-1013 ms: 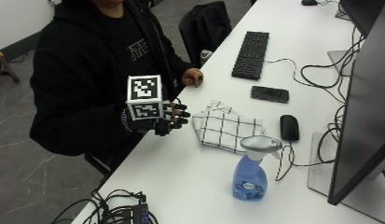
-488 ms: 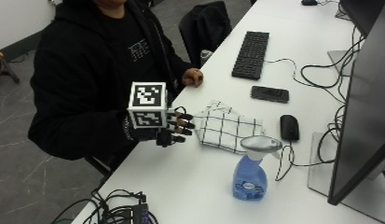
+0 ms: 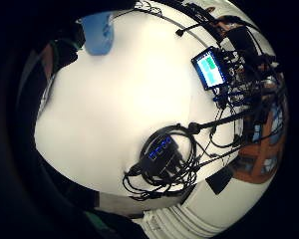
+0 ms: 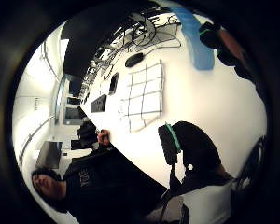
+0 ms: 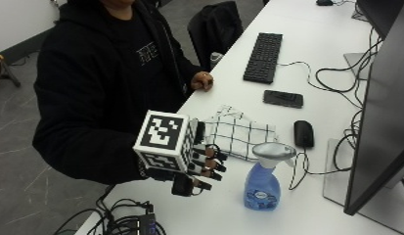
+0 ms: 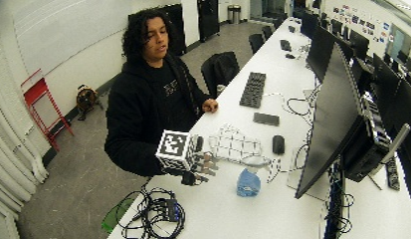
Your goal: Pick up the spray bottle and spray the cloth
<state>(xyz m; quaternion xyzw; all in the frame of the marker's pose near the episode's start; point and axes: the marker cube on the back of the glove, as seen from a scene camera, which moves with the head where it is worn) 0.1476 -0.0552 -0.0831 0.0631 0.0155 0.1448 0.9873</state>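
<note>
Gloved hand hovering short of the bottle

The right hand (image 5: 205,169) is floating above the table (image 5: 221,210) with fingers spread, gripping nothing; the spray bottle (image 5: 263,178) is standing just beside it, the checked cloth (image 5: 240,138) lying beyond.

The spray bottle (image 5: 262,188) is translucent blue with a pale grey trigger head; at its 11 o'clock the cloth (image 5: 241,137) is white, crossed by a thin black grid; the table (image 5: 331,215) under both is plain white; the right hand (image 5: 203,166) wears a black glove, its fingertips bare; at 12 o'clock from the cloth the keyboard (image 5: 263,57) is black, and the phone (image 5: 283,98) and mouse (image 5: 303,133) are black too; the person's hoodie (image 5: 103,93) is black with faint pale lettering on the chest.
</note>
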